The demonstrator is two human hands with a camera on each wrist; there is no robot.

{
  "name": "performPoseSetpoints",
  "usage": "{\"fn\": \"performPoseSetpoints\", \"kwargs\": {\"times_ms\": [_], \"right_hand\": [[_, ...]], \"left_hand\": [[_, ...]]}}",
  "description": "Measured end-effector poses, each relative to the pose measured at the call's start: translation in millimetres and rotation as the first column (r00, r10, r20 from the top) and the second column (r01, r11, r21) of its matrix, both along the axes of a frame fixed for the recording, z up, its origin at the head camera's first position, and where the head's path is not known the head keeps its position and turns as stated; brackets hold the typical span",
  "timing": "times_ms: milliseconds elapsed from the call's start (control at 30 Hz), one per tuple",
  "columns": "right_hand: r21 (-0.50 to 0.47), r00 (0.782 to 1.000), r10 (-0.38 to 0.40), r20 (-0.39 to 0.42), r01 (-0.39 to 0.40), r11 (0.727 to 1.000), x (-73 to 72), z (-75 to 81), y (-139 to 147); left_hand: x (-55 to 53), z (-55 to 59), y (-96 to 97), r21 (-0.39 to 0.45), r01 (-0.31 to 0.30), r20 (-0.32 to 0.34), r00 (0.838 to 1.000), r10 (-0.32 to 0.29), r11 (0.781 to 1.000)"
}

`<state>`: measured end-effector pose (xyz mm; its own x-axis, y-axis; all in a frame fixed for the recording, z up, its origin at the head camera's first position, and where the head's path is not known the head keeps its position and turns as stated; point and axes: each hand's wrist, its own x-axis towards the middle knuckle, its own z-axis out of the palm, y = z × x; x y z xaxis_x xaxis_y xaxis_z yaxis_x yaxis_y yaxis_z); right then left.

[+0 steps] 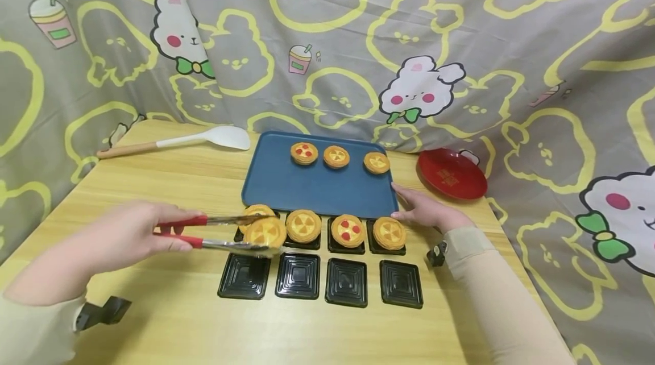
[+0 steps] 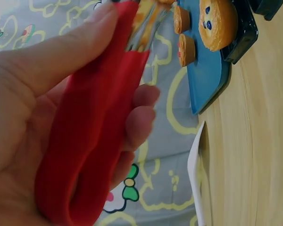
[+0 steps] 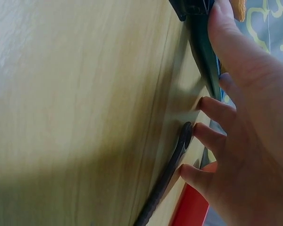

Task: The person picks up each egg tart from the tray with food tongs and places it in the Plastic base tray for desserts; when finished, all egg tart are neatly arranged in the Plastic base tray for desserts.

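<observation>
My left hand (image 1: 125,234) grips red-handled tongs (image 1: 181,231) at the left. Their metal ends pinch an egg tart (image 1: 264,232), which overlaps the leftmost tart of the row in the head view. Two other yellow-topped tarts (image 1: 303,225) and a red-dotted tart (image 1: 348,231) sit on black square trays. In the left wrist view, a tart with dark blue dots (image 2: 218,23) rests in a black tray. My right hand (image 1: 427,208), fingers spread, touches the near right corner of the blue tray (image 1: 317,186), its thumb at the rim.
Three more tarts (image 1: 336,157) stand along the blue tray's far side. In front lies a row of several bare black square trays (image 1: 346,282). A white spatula (image 1: 227,137) lies back left, a red dish (image 1: 452,174) back right. A dark handle (image 3: 165,181) runs below my right fingers.
</observation>
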<state>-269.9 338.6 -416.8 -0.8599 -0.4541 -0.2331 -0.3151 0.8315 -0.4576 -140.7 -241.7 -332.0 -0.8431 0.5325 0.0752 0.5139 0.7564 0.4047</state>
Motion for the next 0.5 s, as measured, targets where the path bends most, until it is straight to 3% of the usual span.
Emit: {"fn": "performPoseSetpoints", "kwargs": {"times_ms": [200,333,500], "right_hand": [[-0.004,0.999,0.029,-0.024,-0.029,1.0,-1.3,-2.3,4.8],[-0.005,0.999,0.037,-0.016,-0.037,0.999,-3.1,-4.9,6.2],[0.005,0.999,0.033,-0.016,-0.033,0.999,-1.8,-2.8,0.9]], "left_hand": [[13.0,-8.9,-7.7,-0.009,0.059,0.053,0.997,-0.058,0.998],[15.5,-14.5,-14.9,-0.035,0.055,0.105,0.993,-0.051,0.998],[17.6,-18.8,-21.4,-0.064,0.056,0.113,0.992,-0.049,0.996]]}}
